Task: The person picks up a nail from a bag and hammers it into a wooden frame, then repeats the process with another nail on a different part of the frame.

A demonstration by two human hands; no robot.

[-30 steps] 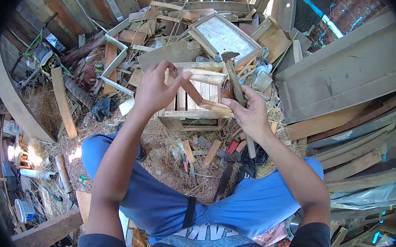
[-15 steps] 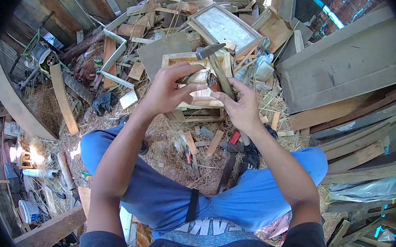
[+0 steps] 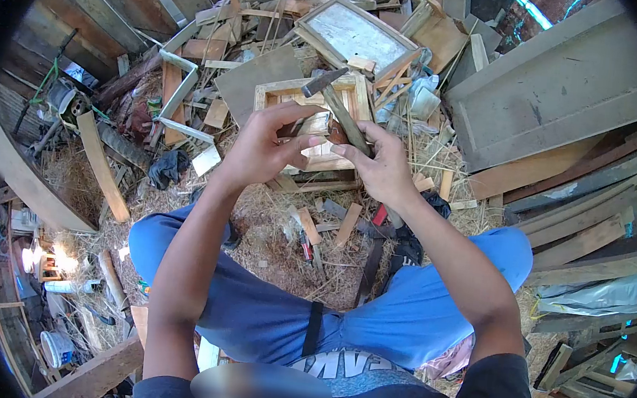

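Note:
My left hand [image 3: 272, 140] is closed on a small piece of wood [image 3: 313, 126], its thumb and fingers pinching it near the middle of the view. Beside it, my right hand [image 3: 384, 161] grips a hammer [image 3: 350, 126] by its wooden handle, with the metal head pointing up and to the left. The right thumb reaches toward the wood piece, where a small brownish part shows between the hands; I cannot make out what it is. Behind both hands lies a pale wooden panel with a raised frame [image 3: 270, 98], partly covered by them.
A framed board [image 3: 357, 35] leans on scrap wood at the back. To the right stands a large grey panel [image 3: 555, 91], above stacked planks [image 3: 580, 245]. A red-handled tool [image 3: 306, 248] and offcuts [image 3: 347, 224] lie on the straw-strewn ground between the knees. A white bucket [image 3: 57, 348] sits lower left.
The view has shifted slightly. Both hands keep their holds close together, and the hammer has tilted a little, its head slightly further left and its handle more diagonal.

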